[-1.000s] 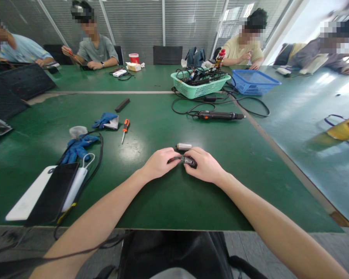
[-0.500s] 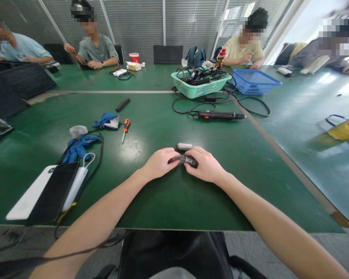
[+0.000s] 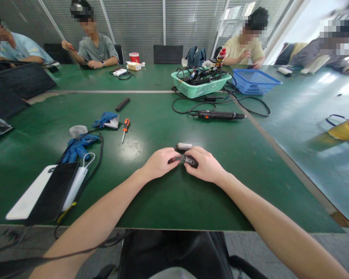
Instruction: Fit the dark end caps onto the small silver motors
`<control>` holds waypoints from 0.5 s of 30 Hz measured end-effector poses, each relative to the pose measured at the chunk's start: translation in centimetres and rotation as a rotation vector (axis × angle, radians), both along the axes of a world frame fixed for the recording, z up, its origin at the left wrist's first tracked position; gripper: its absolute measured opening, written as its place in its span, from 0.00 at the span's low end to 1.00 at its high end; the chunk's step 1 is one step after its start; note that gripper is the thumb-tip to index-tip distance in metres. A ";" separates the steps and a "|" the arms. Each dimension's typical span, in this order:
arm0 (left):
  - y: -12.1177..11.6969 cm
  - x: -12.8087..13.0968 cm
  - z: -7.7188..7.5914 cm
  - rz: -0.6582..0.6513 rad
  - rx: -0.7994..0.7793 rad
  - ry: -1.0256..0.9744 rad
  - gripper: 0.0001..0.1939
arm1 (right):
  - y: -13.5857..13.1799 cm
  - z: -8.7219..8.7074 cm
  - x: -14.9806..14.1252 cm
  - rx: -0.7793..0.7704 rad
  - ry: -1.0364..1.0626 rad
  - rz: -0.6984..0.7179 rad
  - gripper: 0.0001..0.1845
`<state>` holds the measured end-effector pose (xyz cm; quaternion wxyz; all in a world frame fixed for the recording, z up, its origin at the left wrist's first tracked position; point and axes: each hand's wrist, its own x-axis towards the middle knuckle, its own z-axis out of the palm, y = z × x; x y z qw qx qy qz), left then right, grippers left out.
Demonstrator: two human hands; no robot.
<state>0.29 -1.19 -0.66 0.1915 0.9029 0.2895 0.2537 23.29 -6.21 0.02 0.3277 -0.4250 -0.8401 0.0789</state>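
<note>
Fine handwork at the table [image 3: 168,201]: left hand [image 3: 158,163] closed, pinching a dark piece [image 3: 173,159]; right hand [image 3: 205,164] curled round a part [image 3: 191,161]; any join unclear. Cylinder [image 3: 184,146] just beyond. Probably calling for steady, aligned grips.

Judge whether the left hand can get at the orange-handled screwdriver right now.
Probably yes: bare tabletop separates the left hand from the screwdriver, though its fingers are occupied with a small dark part.

Slatted blinds [image 3: 135,29] behind green table [image 3: 221,201]
</note>
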 end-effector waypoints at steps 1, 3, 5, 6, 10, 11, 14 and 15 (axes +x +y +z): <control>0.0 0.0 0.0 0.000 -0.001 0.002 0.08 | 0.0 0.1 0.0 0.001 0.002 0.003 0.13; 0.0 0.0 0.1 -0.005 -0.001 0.003 0.08 | 0.0 0.2 0.0 0.001 0.004 0.006 0.13; -0.1 0.0 0.1 -0.008 -0.001 0.003 0.08 | -0.1 0.3 -0.1 -0.001 0.003 0.006 0.13; -0.1 0.0 0.1 -0.009 -0.002 0.005 0.08 | -0.1 0.3 -0.1 -0.002 0.002 0.006 0.13; 0.0 0.0 0.2 -0.009 -0.004 0.020 0.08 | 0.0 0.0 -0.1 -0.002 -0.007 0.006 0.13; 0.0 0.0 0.2 -0.006 -0.001 0.020 0.08 | 0.1 -0.1 0.0 0.001 -0.010 0.004 0.13; 0.0 0.0 0.2 0.003 0.009 0.010 0.08 | 0.2 -0.3 0.1 0.008 -0.013 -0.011 0.14; 0.0 0.0 0.2 0.002 0.012 0.006 0.08 | 0.2 -0.3 0.1 0.008 -0.014 -0.018 0.14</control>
